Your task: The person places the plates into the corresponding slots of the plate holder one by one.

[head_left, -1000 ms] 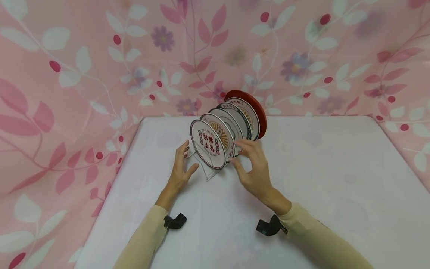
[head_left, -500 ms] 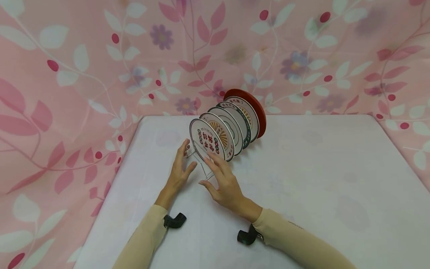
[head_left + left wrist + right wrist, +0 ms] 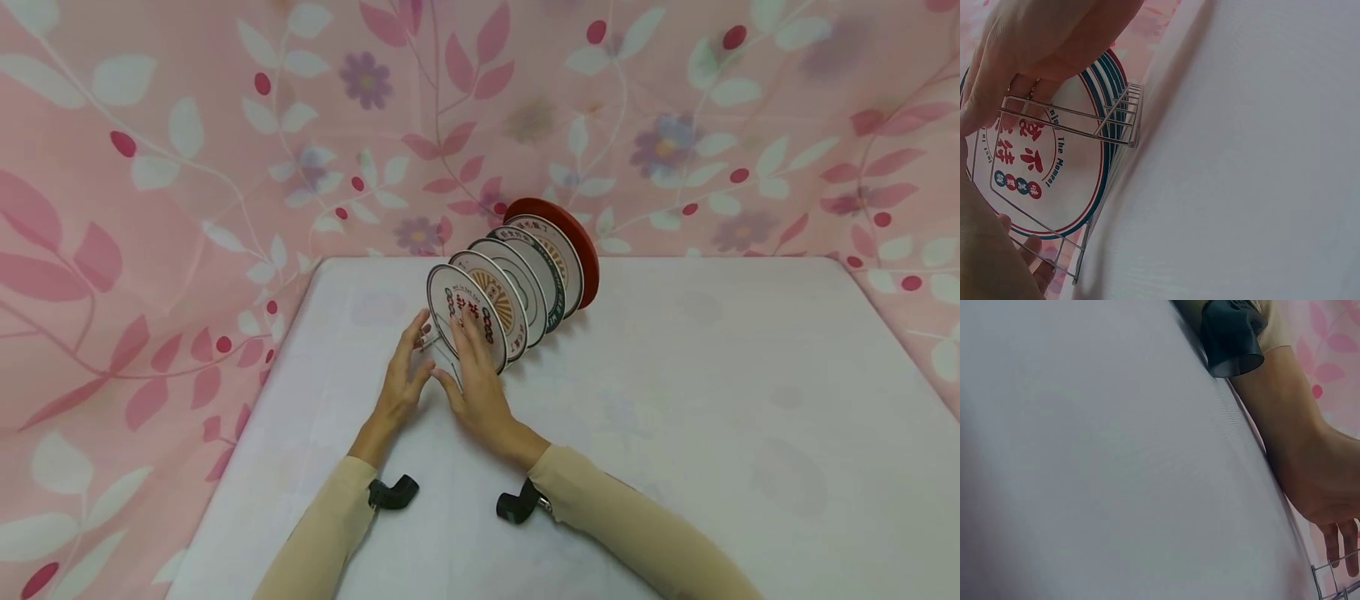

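Observation:
Several round plates stand on edge in a wire rack point(image 3: 1072, 122), leaning in a row. In front is a white plate point(image 3: 1079, 169) with red characters and a dark blue-and-red rim. My right hand point(image 3: 480, 400) lies before this plate, fingers extended over its face; contact is unclear in the head view. In the left wrist view its fingers point(image 3: 1041, 94) reach behind the rack's upper wires. My left hand point(image 3: 393, 392) is at the rack's left front end, thumb apart from the fingers. Its fingertips point(image 3: 1350, 556) touch or nearly touch the rack's wires.
A red round plate point(image 3: 588, 258) ends the row at the back, near the pink floral cloth point(image 3: 675, 100). The table point(image 3: 712, 400) has a white cover. Black wrist mounts point(image 3: 517, 504) sit on both sleeves.
My right hand has moved left from the plates' right side to the front plate's face, its fingers straightening. My left hand stays by the rack. The plates look unmoved.

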Available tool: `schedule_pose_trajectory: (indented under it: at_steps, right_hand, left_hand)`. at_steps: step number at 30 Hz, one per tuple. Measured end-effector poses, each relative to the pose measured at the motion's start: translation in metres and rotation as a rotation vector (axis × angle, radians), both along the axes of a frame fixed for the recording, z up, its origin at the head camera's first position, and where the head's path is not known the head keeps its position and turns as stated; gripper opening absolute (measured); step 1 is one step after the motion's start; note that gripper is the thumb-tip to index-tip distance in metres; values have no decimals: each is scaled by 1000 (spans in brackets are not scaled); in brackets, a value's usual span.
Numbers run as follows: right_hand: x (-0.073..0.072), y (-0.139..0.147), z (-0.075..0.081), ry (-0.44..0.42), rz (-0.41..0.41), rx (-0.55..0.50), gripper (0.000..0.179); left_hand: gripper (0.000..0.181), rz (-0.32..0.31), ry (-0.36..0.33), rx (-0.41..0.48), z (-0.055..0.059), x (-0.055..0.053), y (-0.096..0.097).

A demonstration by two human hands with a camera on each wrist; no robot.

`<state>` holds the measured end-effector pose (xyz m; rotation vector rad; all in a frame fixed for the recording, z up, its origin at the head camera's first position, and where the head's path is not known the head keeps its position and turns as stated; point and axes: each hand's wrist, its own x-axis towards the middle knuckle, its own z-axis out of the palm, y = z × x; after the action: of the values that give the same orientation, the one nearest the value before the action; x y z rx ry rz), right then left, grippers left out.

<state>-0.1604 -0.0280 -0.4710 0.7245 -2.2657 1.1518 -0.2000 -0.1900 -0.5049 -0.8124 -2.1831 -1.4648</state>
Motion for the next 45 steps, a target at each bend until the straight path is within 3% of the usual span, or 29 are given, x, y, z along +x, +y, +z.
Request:
schedule_pose_trajectory:
  at_steps: [9, 13, 18, 26, 30, 35, 45]
  right_hand:
    - [-5, -10, 0, -95, -44, -57, 65]
    - [-4, -8, 0, -121, -47, -68, 64]
    - [0, -5, 0, -135, -46, -77, 60]
    - [8, 11, -1, -205, -1, -65, 59]
    - [11, 21, -1, -212, 41, -56, 59]
    - [17, 36, -4, -201, 56, -51, 60]
    - [36, 79, -2, -198, 68, -40, 62]
  left_hand:
    - [48, -26, -19, 24, 36, 19, 7]
    - [47, -23, -28, 20, 41, 21, 8]
    - [45, 4, 12, -1, 40, 19, 8]
    - [48, 48, 145, -30, 38, 19, 12]
    - [50, 58, 172, -49, 25, 14, 11]
    - [48, 21, 175, -83, 9, 8, 10]
    - [39, -38, 231, -117, 12, 22, 33]
